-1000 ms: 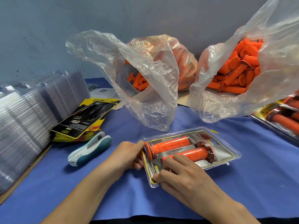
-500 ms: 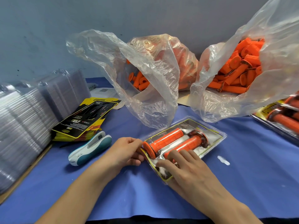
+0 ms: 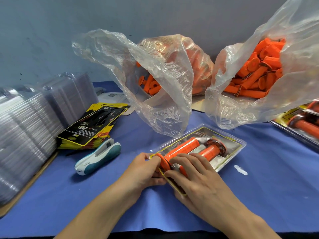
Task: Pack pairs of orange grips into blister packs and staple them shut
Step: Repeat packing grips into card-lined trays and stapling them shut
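A clear blister pack point(image 3: 236, 145) lies slantwise on the blue-covered table point(image 3: 267, 183), near its front edge. Inside, two orange grips point(image 3: 181, 149) sit side by side on a yellow-bordered card. The left hand point(image 3: 143, 171) pinches the pack's near left corner with curled fingers. The right hand point(image 3: 195, 178) grips the near end, fingers laid over the top and thumb at the edge. A white-and-teal stapler point(image 3: 98, 156) lies just left of the hands, untouched. Behind it rest a stack of printed cards point(image 3: 93, 125) and stacks of empty packs point(image 3: 25, 128). Two open plastic bags point(image 3: 164, 80) of loose grips stand at the back.
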Demonstrator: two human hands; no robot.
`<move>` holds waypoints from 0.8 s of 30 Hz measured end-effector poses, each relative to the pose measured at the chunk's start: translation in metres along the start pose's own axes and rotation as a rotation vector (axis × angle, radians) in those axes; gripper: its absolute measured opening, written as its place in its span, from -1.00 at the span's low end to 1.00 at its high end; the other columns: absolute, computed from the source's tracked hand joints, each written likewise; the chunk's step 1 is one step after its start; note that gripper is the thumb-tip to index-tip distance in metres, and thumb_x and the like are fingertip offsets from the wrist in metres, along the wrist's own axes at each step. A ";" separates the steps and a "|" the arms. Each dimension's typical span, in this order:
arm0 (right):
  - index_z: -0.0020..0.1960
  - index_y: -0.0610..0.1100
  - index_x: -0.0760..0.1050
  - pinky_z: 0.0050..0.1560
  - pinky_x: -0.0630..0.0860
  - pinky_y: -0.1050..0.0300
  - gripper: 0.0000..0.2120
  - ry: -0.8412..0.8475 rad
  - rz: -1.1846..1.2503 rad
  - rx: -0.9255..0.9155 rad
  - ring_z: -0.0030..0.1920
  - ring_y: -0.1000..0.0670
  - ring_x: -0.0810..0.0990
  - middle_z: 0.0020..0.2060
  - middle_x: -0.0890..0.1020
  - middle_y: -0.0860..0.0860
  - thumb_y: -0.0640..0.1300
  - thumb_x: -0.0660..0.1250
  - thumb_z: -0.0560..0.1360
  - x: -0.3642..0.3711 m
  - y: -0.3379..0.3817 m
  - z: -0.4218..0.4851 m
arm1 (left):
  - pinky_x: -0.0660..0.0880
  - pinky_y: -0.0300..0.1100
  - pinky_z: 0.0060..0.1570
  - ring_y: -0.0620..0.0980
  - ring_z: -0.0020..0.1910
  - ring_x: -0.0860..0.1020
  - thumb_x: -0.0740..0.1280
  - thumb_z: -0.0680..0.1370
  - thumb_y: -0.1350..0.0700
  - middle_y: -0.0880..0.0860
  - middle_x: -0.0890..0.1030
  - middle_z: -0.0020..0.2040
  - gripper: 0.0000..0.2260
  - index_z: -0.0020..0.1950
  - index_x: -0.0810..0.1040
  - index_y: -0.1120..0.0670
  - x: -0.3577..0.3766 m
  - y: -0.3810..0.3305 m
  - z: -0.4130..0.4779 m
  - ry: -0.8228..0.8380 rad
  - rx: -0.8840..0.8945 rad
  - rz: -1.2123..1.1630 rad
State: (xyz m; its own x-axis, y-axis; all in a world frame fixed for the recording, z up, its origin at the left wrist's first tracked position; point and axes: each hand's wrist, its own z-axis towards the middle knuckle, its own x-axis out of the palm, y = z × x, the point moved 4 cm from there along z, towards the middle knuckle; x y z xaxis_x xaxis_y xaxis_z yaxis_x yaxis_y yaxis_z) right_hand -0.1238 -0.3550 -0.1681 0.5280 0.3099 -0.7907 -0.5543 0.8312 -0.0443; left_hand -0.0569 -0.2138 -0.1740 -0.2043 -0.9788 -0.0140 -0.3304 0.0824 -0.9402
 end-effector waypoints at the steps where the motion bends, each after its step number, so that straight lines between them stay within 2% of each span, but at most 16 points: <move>1: 0.09 -0.03 0.59 0.30 0.43 -0.07 -0.81 0.009 0.007 0.002 0.26 -0.10 0.53 0.18 0.57 -0.03 -0.05 0.26 0.55 0.000 0.000 0.000 | 0.53 -0.25 -0.42 -0.05 -0.43 0.59 0.22 0.55 0.26 0.09 0.62 -0.38 -0.83 -0.16 0.58 0.14 0.000 -0.002 -0.001 0.003 0.007 0.030; 3: 0.10 -0.02 0.58 0.32 0.41 -0.04 -0.80 0.034 0.019 0.009 0.27 -0.09 0.51 0.20 0.56 -0.02 -0.06 0.30 0.51 -0.001 -0.002 -0.002 | 0.51 -0.27 -0.44 -0.06 -0.45 0.57 0.20 0.56 0.23 0.08 0.60 -0.40 -0.68 -0.32 0.65 0.10 -0.001 -0.004 -0.001 0.033 0.009 0.104; 4: 0.10 -0.01 0.58 0.32 0.40 -0.04 -0.79 0.044 0.030 0.013 0.26 -0.09 0.51 0.20 0.56 -0.02 -0.06 0.31 0.49 -0.002 -0.004 -0.003 | 0.52 -0.25 -0.44 -0.06 -0.45 0.57 0.20 0.57 0.21 0.09 0.60 -0.39 -0.67 -0.31 0.66 0.08 -0.003 -0.004 -0.001 0.033 0.010 0.140; 6: 0.11 -0.01 0.58 0.32 0.40 -0.05 -0.76 0.053 0.053 0.023 0.26 -0.09 0.51 0.21 0.55 -0.01 -0.07 0.32 0.46 -0.005 -0.006 -0.004 | 0.55 -0.16 -0.42 0.00 -0.44 0.59 0.25 0.59 0.14 0.08 0.59 -0.31 -0.87 -0.08 0.58 0.05 -0.012 -0.007 0.000 -0.031 0.078 0.211; 7: 0.12 0.00 0.58 0.31 0.40 -0.06 -0.75 0.053 0.065 0.028 0.26 -0.09 0.51 0.21 0.55 0.00 -0.07 0.33 0.46 -0.006 -0.008 -0.005 | 0.57 -0.10 -0.40 0.01 -0.40 0.59 0.27 0.60 0.11 0.05 0.60 -0.25 -0.97 0.01 0.49 -0.01 -0.019 -0.009 0.000 -0.090 0.174 0.274; 9: 0.13 0.00 0.58 0.33 0.38 -0.06 -0.73 0.043 0.088 0.035 0.26 -0.08 0.50 0.23 0.54 0.00 -0.06 0.34 0.45 -0.010 -0.012 -0.007 | 0.59 -0.02 -0.28 -0.06 -0.26 0.60 0.27 0.58 0.04 -0.07 0.57 -0.17 -0.94 -0.04 0.43 -0.13 -0.031 -0.015 -0.005 -0.156 0.463 0.471; 12: 0.13 0.02 0.57 0.39 0.31 0.00 -0.70 0.024 0.111 0.031 0.27 -0.06 0.47 0.22 0.54 0.00 -0.06 0.36 0.40 -0.015 -0.017 -0.012 | 0.52 -0.12 -0.03 -0.14 0.02 0.50 0.25 0.53 -0.05 -0.19 0.46 0.01 -0.91 0.03 0.46 -0.18 -0.031 -0.019 -0.021 -0.064 0.876 0.978; 14: 0.13 0.05 0.55 0.41 0.28 0.02 -0.68 0.027 0.121 0.017 0.29 -0.05 0.45 0.22 0.53 0.02 -0.07 0.37 0.38 -0.017 -0.020 -0.014 | 0.42 -0.25 0.09 -0.15 0.08 0.45 0.29 0.53 -0.06 -0.16 0.41 0.10 -0.81 0.14 0.50 -0.17 -0.025 -0.012 -0.024 0.008 1.035 1.152; 16: 0.15 0.07 0.53 0.43 0.25 0.04 -0.65 0.047 0.137 0.010 0.31 -0.03 0.42 0.23 0.51 0.03 -0.07 0.38 0.37 -0.018 -0.023 -0.018 | 0.41 -0.24 0.09 -0.09 0.05 0.46 0.32 0.54 -0.05 -0.09 0.46 0.10 -0.81 0.15 0.54 -0.12 -0.018 -0.008 -0.025 -0.016 1.164 1.202; 19: 0.14 0.06 0.53 0.44 0.21 0.08 -0.65 0.064 0.129 0.018 0.33 -0.02 0.40 0.23 0.51 0.04 -0.07 0.37 0.36 -0.020 -0.026 -0.021 | 0.47 -0.10 0.02 0.01 -0.02 0.51 0.34 0.58 0.00 -0.03 0.54 0.03 -0.88 0.11 0.54 -0.05 -0.007 -0.009 -0.028 -0.127 1.348 1.256; 24: 0.08 0.05 0.58 0.39 0.31 0.03 -0.73 0.085 0.076 0.079 0.30 -0.02 0.45 0.22 0.53 0.06 0.02 0.39 0.39 -0.030 -0.025 -0.032 | 0.46 -0.13 0.04 0.03 -0.07 0.53 0.31 0.61 0.17 -0.02 0.58 0.01 -0.91 0.08 0.55 0.03 0.018 -0.001 -0.032 -0.074 1.523 1.320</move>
State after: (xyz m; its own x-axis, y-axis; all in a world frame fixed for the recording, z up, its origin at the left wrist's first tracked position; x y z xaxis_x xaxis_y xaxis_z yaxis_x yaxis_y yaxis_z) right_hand -0.1468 -0.4002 -0.1627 0.4281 0.3360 -0.8390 -0.5367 0.8414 0.0631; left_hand -0.0903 -0.2252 -0.1625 0.4217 -0.4705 -0.7751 0.8667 0.4604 0.1920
